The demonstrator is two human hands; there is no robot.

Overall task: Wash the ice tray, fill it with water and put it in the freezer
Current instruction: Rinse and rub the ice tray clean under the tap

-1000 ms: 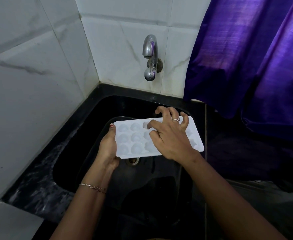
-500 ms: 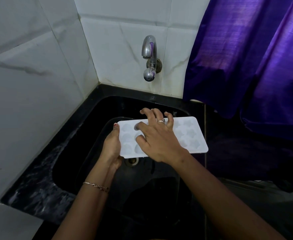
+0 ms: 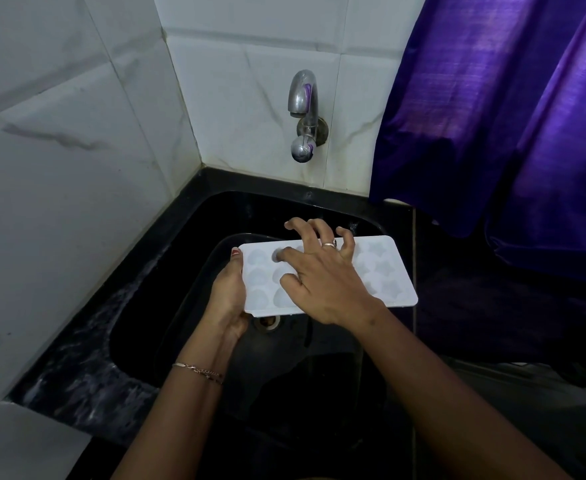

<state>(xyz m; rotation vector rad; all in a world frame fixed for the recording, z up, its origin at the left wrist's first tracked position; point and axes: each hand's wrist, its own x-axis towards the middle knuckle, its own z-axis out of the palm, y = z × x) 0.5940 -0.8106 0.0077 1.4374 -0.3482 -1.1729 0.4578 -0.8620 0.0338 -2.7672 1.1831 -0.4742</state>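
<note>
Tiled wall: pale marble-look tiles, two faces meeting in a corner behind the basin.

Curtain: one, purple, hanging at the right, its hem over the black counter.

Sink: one, black, set in a black speckled counter.

Ice tray: one, white, rectangular. Held level over the basin, above the drain and in front of the tap, moulded side up. Pockets run in three rows. Rounded ones show at the left end and star shapes at the right. The middle is under the right hand, so no full count.

Hands: two, bare.
- Right hand: lies on top of the tray, fingers splayed and arched rather than closed round anything. Index fingertip presses into a pocket in the far row, and the thumb rests on the middle row. The other three fingers reach to the far rim. Cannot tell whether those tips hook over it.
- Left hand: grips the tray's left short end. The thumb, nail painted red, lies along that edge up to the far corner. Its other fingers are hidden under the tray.

Tap: one, chrome, wall-mounted, no water visible.

Bracelet: one thin chain, left wrist.

Drain: one, half hidden below the tray's near edge.

Ring: one, right hand.
</note>
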